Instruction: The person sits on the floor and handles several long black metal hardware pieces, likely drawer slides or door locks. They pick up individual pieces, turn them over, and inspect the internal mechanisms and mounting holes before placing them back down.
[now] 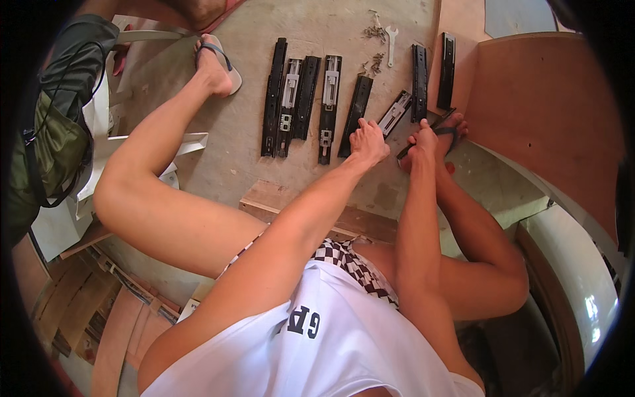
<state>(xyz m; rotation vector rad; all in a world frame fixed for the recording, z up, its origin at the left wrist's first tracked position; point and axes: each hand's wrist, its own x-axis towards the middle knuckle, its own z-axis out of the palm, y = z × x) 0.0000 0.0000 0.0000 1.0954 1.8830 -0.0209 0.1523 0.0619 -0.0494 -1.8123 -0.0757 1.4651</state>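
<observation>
Judging by how things lie, I'd say the person on the floor is at the sorting or handling stage with metal slide rails, the parts being spread out rather than mounted. The right hand (pixel 422 140), right of centre, is curled closed around a dark strip (pixel 403 153), probably another rail, whose end pokes out below the fingers. The left hand (pixel 369 142), just beside it in the frame, has its fingers bent at the lower end of the tilted rail (pixel 397 112); whether it grips or merely touches, I cannot tell from here. The next move, to my mind, calls for a firm hold on the strip while the left hand settles its own grasp.

Counting across the upper middle, I make it eight rails besides the strip: four in the left group, the outermost being a black rail (pixel 270 106); then a dark one (pixel 357 116), the tilted one, an upright-lying one (pixel 419 83), and one by the wooden panel (pixel 522 99). There is one wrench (pixel 392 46) at the top, with small screws (pixel 375 32) too tiny to count
</observation>
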